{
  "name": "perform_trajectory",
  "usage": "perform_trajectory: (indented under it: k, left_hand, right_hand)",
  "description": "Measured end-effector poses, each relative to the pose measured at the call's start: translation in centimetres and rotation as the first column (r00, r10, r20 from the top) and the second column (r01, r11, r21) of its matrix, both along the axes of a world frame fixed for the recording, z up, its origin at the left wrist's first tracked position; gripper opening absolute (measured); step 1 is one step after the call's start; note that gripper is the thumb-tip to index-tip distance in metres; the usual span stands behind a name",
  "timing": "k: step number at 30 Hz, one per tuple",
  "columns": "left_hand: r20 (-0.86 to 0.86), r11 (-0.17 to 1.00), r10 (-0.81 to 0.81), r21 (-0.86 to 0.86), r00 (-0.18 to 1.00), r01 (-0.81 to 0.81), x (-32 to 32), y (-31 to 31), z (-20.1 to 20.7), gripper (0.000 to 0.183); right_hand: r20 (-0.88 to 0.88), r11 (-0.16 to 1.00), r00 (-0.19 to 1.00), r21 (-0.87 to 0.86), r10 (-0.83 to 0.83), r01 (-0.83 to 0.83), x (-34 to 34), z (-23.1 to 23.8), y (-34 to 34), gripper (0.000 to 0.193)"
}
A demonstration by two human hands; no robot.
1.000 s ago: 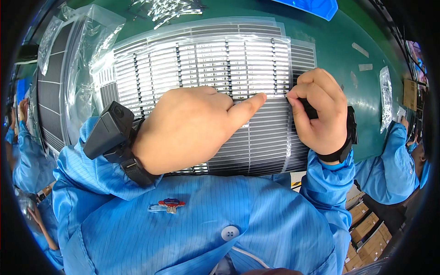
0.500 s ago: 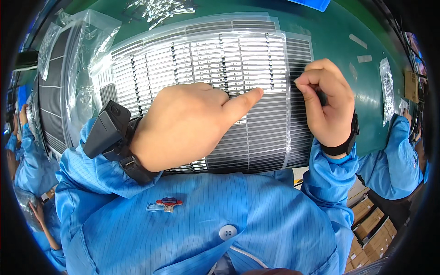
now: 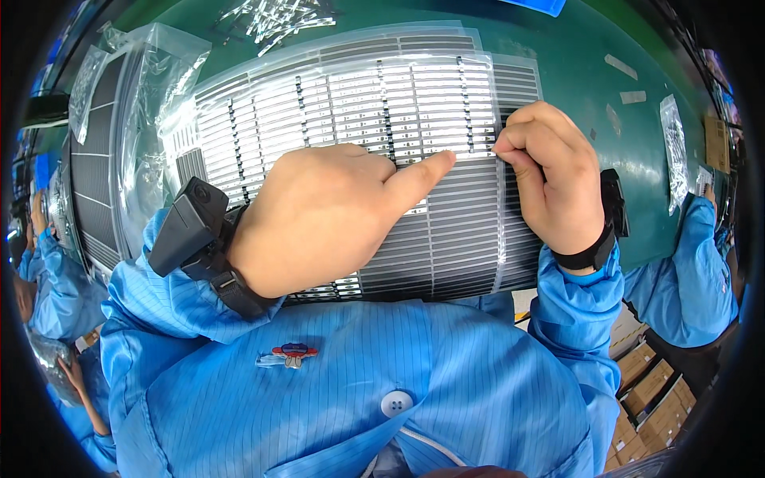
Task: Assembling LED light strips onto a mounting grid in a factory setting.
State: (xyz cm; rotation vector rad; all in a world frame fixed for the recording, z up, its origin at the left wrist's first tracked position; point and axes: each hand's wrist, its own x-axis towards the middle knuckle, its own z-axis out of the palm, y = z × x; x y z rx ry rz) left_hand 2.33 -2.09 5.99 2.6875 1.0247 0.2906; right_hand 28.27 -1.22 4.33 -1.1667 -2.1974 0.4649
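My left hand [image 3: 319, 211] lies on a stack of clear-film sheets [image 3: 462, 231] lined with grey and white strips. One digit is stretched out, its tip on the lowest white strip, where the bright rows meet the grey ones; the other fingers are mostly hidden under the hand. Beside the top sheet's right edge, my right hand [image 3: 558, 175] is closed, thumb and forefinger pinched together at the height of that same strip. What the pinch holds, if anything, is too small to make out. Small dark parts run in columns across the bright strips.
On the left, more grey striped sheets [image 3: 94, 175] lie beside crumpled clear plastic [image 3: 159, 72]. Loose silvery strips [image 3: 279, 20] are heaped at the far side of the green table [image 3: 582, 72]. A clear plastic packet [image 3: 673, 151] is at right. Blue-sleeved people work on both sides.
My right hand has moved left, bringing its pinched fingertips to the top sheet's right edge. The left hand stays almost in place on the sheets.
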Motion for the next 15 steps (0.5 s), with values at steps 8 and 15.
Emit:
perform_trajectory:
  k: [8, 15]
  left_hand:
    - [0.012, 1.000, 0.007, 0.012, 1.000, -0.007, -0.7, -0.1, -0.2, 0.057]
    - [-0.016, 0.999, -0.024, -0.040, 1.000, 0.024, -3.5, -2.1, 2.3, 0.054]
  right_hand:
    - [0.003, 0.999, 0.999, 0.009, 0.033, -0.034, -0.6, 0.0, 0.3, 0.014]
    - [0.102, 0.985, 0.994, 0.159, 0.048, -0.064, -4.1, 4.6, -2.7, 0.022]
